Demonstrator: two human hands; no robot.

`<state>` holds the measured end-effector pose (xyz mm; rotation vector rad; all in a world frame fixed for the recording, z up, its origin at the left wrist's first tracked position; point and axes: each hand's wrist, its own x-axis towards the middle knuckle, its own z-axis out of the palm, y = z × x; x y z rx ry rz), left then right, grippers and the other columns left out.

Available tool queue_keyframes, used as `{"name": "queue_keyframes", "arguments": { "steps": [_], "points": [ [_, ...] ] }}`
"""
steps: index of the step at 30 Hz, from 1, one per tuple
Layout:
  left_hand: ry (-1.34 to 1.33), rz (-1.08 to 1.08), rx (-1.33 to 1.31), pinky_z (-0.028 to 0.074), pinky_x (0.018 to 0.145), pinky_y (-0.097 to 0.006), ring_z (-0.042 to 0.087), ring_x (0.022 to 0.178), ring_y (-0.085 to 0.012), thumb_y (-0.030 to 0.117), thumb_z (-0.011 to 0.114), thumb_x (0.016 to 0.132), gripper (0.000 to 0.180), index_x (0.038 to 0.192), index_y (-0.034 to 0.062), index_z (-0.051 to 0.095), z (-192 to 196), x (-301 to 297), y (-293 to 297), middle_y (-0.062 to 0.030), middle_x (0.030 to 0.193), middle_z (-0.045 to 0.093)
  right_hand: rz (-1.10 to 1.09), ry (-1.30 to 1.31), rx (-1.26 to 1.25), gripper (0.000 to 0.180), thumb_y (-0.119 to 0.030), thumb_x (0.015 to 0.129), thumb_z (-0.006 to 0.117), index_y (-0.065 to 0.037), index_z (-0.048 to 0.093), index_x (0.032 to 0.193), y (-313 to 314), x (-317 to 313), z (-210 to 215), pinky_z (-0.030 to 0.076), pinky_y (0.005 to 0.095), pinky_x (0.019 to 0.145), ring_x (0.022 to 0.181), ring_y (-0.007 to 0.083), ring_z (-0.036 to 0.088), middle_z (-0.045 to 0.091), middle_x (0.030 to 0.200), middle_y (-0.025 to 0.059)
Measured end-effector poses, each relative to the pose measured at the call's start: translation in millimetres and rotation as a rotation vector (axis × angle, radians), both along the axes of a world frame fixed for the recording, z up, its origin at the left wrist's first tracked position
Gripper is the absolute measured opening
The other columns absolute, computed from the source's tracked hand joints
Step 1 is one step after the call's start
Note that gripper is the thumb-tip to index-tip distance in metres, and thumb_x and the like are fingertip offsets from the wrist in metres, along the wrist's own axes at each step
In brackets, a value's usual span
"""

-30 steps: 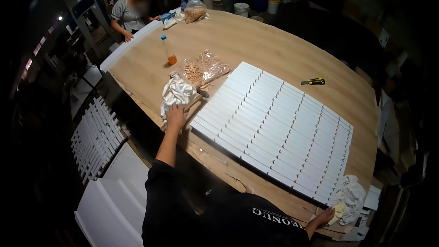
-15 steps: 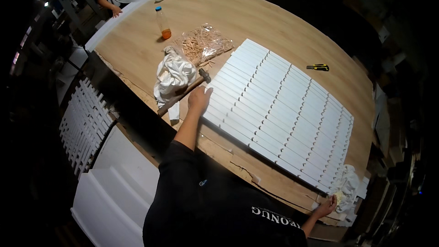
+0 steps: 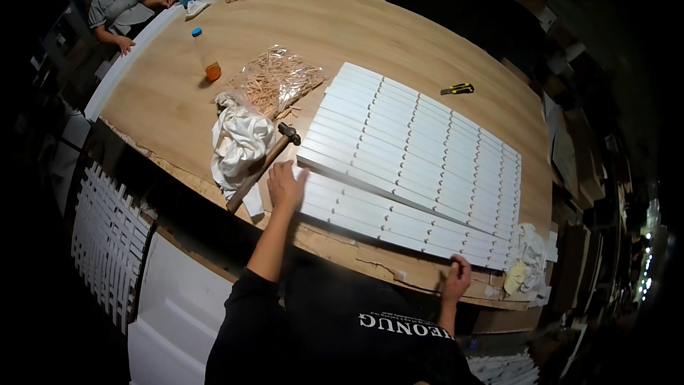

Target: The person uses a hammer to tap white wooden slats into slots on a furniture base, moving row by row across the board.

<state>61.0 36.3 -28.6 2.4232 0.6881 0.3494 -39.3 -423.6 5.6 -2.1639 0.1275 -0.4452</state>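
Note:
Several white slats (image 3: 420,146) with rows of small notches or holes lie side by side on the wooden table. A narrower group of near slats (image 3: 370,214) is parted from them by a wedge-shaped gap, widest at the left. My left hand (image 3: 286,187) rests at the left end of this near group, fingers extended and thumb apart. By its front edge, toward the right, is my right hand (image 3: 456,279), its fingers loosely curled with nothing visible in them. A hammer (image 3: 265,164) lies just left of my left hand, against a crumpled white cloth (image 3: 241,139).
Behind the cloth lies a clear bag of wooden dowels (image 3: 274,82), with a blue-capped bottle (image 3: 206,57) beyond. A yellow-black utility knife (image 3: 457,89) is on the far side. Another cloth (image 3: 529,257) sits at the right corner. A co-worker (image 3: 121,7) stands far left.
The near slats have come apart from the rest, toward me at the left. My right hand has moved left from the corner cloth to the slats' front edge. The whole view has shifted.

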Motion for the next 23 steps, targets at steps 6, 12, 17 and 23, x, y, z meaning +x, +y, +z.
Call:
{"name": "queue_keyframes", "arguments": {
  "steps": [6,12,17,23],
  "points": [
    [0.378,-1.057,0.212,0.017,0.109,-0.06,0.015,0.139,-0.0404,0.056,0.083,0.044,0.127,0.143,0.0025,0.025,49.6,-6.1,-16.5,-0.023,0.147,0.024,0.267,0.242,0.398,0.012,-0.004,0.091,0.05,0.002,0.058,0.098,91.2,-40.9,-7.5,0.049,0.0301,0.081,0.084,0.0168,0.06,0.061,0.09,0.0085],
    [0.278,-1.152,0.433,0.023,0.105,-0.059,0.029,0.132,-0.0389,0.03,0.084,0.047,0.119,0.146,0.0115,0.02,36.3,7.9,-5.5,-0.0246,0.138,0.033,0.522,0.775,0.575,0.037,-0.025,0.093,0.058,0.001,0.052,0.119,118.2,-29.5,-15.7,0.049,0.0282,0.084,0.092,0.0182,0.062,0.064,0.099,0.0113],
    [-0.019,-1.138,0.502,0.032,0.093,-0.059,0.043,0.117,-0.0381,0.047,0.087,0.033,0.125,0.14,0.0117,0.032,20.8,-4.2,-12.0,-0.0231,0.125,0.045,0.383,0.864,1.408,0.077,-0.061,0.083,0.054,-0.001,0.043,0.129,125.4,-15.2,-33.4,0.046,0.0391,0.094,0.11,0.0271,0.056,0.057,0.12,0.0154],
    [-0.047,-1.234,0.395,0.032,0.097,-0.054,0.045,0.113,-0.0359,0.049,0.086,0.033,0.12,0.131,-0.002,0.04,155.8,-53.4,-11.9,-0.022,0.116,0.048,-0.073,-0.012,1.695,0.099,-0.077,0.079,0.041,-0.011,0.013,0.148,171.4,-18.1,6.6,0.023,0.0507,0.112,0.138,0.0335,0.026,0.02,0.152,0.0143]
  ]
}}
